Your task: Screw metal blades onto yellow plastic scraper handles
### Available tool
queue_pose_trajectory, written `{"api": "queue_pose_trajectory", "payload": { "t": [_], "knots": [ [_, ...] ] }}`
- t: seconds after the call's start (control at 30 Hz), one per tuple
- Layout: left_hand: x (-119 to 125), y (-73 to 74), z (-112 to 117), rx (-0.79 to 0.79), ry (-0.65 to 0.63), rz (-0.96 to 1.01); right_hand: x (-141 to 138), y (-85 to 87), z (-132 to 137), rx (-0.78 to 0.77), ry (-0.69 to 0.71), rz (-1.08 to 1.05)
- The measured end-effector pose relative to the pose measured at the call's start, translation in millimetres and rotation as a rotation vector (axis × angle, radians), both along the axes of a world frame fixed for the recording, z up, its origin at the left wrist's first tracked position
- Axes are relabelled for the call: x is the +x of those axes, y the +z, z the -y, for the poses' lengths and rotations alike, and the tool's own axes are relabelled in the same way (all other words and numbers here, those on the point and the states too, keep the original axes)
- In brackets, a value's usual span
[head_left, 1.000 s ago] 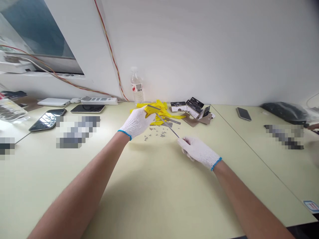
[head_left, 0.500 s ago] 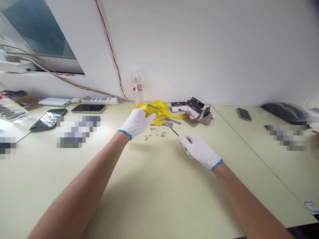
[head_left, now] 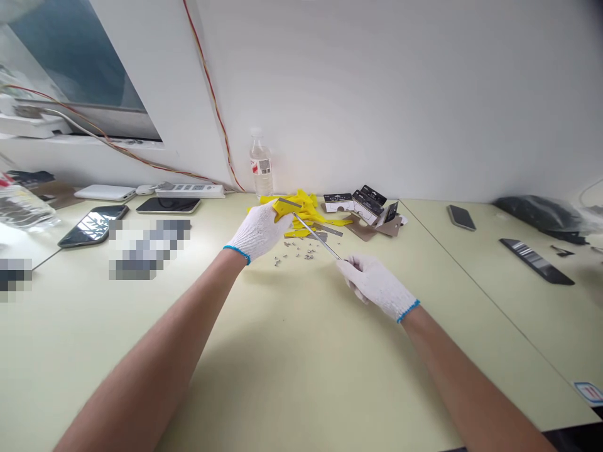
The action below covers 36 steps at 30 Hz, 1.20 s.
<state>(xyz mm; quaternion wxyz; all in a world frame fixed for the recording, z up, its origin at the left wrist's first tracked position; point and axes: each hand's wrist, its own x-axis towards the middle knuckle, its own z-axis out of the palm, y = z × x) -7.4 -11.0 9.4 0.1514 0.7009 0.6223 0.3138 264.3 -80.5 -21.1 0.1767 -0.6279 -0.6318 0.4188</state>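
Both my hands wear white knit gloves. My left hand (head_left: 258,231) is closed round a yellow plastic piece (head_left: 285,209) with a grey metal strip on top, held just above the table. My right hand (head_left: 372,282) pinches the near end of a thin metal rod (head_left: 316,236), whose far end reaches the yellow piece. Under the rod, several small silver screws (head_left: 298,252) lie scattered on the table. Behind my left hand sits a pile of more yellow pieces (head_left: 306,210) with flat grey metal strips (head_left: 327,230) beside it.
A water bottle (head_left: 261,168) stands at the wall. Small black-and-white boxes and brown card (head_left: 365,210) lie right of the pile. Phones (head_left: 94,225), a power strip (head_left: 191,189) and a white pack (head_left: 104,192) sit at left; a phone (head_left: 460,217) and a black bar (head_left: 537,260) at right.
My hands have barely moved; the right hand shifted slightly on the rod. The view has drifted a little, and the black bar at right now shows plainly.
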Motion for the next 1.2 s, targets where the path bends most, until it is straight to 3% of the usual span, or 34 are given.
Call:
{"api": "queue_pose_trajectory", "payload": {
  "t": [0.07, 0.23, 0.47, 0.63, 0.7, 0.87, 1.03, 1.2],
  "knots": [
    [-0.4, 0.1, 0.2, 0.013, -0.003, 0.018, 2.6, -1.0, 0.5, 0.018, -0.003, -0.068],
    [-1.8, 2.7, 2.6, 0.024, -0.018, 0.015, 8.6, 0.6, 1.2, -0.222, 0.114, -0.316],
    [-1.8, 2.1, 1.7, 0.044, -0.051, -0.007, 7.2, -3.4, -0.5, -0.084, 0.077, -0.014],
    [-1.5, -2.8, -3.0, 0.045, -0.048, -0.032, 7.5, -2.9, -1.0, -0.199, 0.135, -0.179],
    [-2.4, -3.2, -3.3, 0.048, -0.044, -0.021, 6.3, -3.1, -2.2, -0.152, 0.103, -0.191],
    [-3.1, -2.9, -1.9, 0.047, -0.045, 0.014, 3.2, -3.6, -3.8, 0.044, -0.01, 0.133],
    [-2.1, -4.5, -4.3, 0.032, -0.037, -0.041, 4.7, -4.8, -4.1, -0.063, 0.033, -0.036],
    [-2.6, -4.8, -5.8, 0.023, -0.016, -0.066, 6.4, -5.9, -7.0, 0.118, -0.023, 0.145]
  ]
}}
